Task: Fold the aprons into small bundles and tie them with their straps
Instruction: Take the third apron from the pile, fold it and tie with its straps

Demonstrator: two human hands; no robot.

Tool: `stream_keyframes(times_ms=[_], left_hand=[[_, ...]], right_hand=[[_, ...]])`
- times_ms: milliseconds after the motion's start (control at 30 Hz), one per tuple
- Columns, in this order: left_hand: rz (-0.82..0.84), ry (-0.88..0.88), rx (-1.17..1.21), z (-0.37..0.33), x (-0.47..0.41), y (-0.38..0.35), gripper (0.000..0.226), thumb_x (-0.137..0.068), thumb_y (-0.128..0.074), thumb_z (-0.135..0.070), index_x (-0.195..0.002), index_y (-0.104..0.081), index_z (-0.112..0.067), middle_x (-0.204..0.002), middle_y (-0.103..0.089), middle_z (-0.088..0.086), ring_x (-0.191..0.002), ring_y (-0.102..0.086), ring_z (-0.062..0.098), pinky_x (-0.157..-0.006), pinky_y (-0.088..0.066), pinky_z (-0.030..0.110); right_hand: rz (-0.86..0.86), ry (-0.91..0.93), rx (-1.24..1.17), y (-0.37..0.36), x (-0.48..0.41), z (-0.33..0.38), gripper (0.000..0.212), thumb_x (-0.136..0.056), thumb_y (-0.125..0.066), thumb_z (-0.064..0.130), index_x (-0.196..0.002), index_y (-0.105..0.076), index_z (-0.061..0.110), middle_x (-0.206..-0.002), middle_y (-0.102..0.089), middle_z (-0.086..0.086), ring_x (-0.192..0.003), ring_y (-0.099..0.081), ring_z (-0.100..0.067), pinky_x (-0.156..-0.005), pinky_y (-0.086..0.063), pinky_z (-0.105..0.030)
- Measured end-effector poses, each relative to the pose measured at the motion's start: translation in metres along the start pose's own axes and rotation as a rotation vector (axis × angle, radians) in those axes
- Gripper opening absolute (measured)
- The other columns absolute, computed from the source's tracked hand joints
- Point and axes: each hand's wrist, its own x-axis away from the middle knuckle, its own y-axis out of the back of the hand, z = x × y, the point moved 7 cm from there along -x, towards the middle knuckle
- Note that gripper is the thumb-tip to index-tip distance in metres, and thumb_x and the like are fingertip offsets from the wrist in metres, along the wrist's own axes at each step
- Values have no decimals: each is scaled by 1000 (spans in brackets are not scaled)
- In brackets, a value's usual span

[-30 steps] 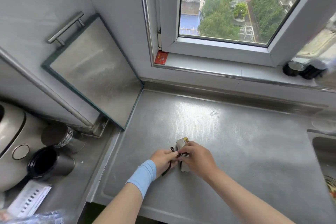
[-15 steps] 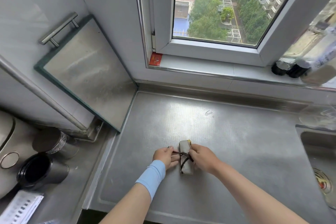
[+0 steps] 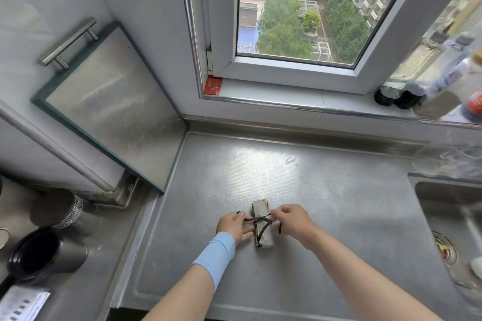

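While strap (image 3: pixel 258 219) pinched by left hand (image 3: pixel 234 227) and right hand (image 3: pixel 294 221), bundle (image 3: pixel 264 238) lengthwise toward window (image 3: pixel 287 66).

bare forearms; light blue wristband (image 3: pixel 215 253) on left wrist; right wrist bare.

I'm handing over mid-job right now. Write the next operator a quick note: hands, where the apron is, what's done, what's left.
Left hand: pinches one strap end, left of the bundle.
Right hand: pinches the other strap end, right of it.
Apron bundle: folded small, lying on the steel counter between the hands; the dark strap crosses over its top.
Done: folding, strap crossed.
Left: probably pull the knot tight and let go. No other apron in view.
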Motion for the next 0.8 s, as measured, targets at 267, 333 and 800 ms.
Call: stream_keyframes(times_ms=[267,333,800], left_hand=[[-14,59,192,6,-7,0,24,-102,-39,-7,-87,-53,4,-89,-65,26,-77,-68,31,-56,-60,33],[-12,70,216,7,-8,1,22,-102,-39,-6,-89,-52,5,-90,-64,28,-78,-67,33,-53,-59,33],[79,-100,-416,-22,-14,-4,38,-99,-43,-42,-93,-68,-13,-98,-70,10,-89,-67,21,-83,-53,35]], right_hand=[[39,-183,-70,-8,-4,-24,19,-89,-59,7,-71,-60,6,-79,-63,-18,-68,-64,-31,-63,-59,-41],[36,-206,-109,-11,-3,-28,18,-89,-59,7,-70,-59,5,-81,-63,-19,-68,-65,-31,-62,-61,-40],[-175,227,790,10,2,33,42,-85,-48,33,-123,-61,19,-129,-54,-2,-121,-50,-25,-95,-43,-38]])
